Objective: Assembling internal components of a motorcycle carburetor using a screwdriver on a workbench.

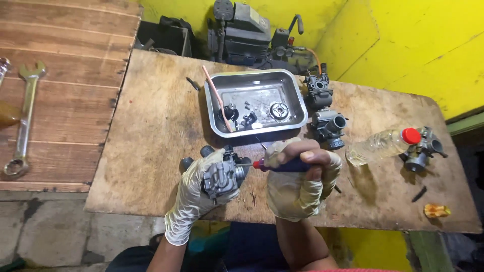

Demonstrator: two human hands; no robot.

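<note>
Two gloved hands work close together at the near edge of a wooden board [151, 126]. The left hand [199, 189] wraps its fingers tight around a small grey metal engine part [222, 176], a carburetor, and holds it up off the board so it does not wobble. The right hand [297, 184] makes a fist around the dark handle of a screwdriver [280, 165]. The thin tip points sideways and touches the side of the engine part, so a firm grip on both helps the tool stay in place.

Just behind the hands sits a shiny metal tray [297, 100]. Small loose bits lie in it, and a pink brush [217, 98] leans over its edge. The tray walls keep the little bits from rolling away.

Beside the tray, on the right, two more engine parts [322, 108] rest on the board, near but out of the way. Further right lies a clear plastic bottle [378, 146] with a red cap, on its side, and one more metal part [421, 151] next to it.

Far to the left, a long wrench [24, 116] lies on wooden planks, well apart from the hands.
</note>
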